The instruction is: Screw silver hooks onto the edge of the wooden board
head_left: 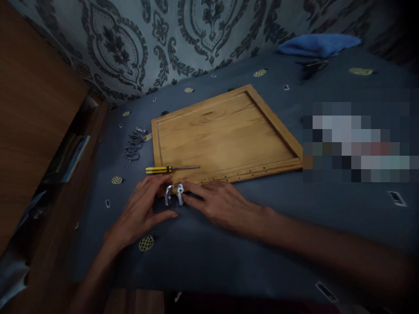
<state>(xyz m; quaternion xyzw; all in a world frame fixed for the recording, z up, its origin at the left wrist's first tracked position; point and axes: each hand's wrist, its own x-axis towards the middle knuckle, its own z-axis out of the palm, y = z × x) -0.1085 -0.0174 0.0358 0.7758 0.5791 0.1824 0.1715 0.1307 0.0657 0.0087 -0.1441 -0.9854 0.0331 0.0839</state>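
A framed wooden board (216, 131) lies flat on the blue-grey cloth, with a row of small dark holes along its near edge. At its near left corner is a shiny two-pronged metal hook (180, 188), prongs toward me. My right hand (225, 205) grips the right side of that hook between its fingers. My left hand (139, 211) is around its left side, thumb stretched out and apart from the fingers; some fingertips rest by the board's corner, partly hidden. Just beyond, a yellow-and-black screwdriver (172, 168) lies partly across the board's left edge.
Several similar metal hooks (133, 146) lie in a pile left of the board. A blue cloth (319, 45) and a dark object (310, 67) sit at the back right. Wooden furniture with shelves (65, 161) stands at the left. The right side is pixelated.
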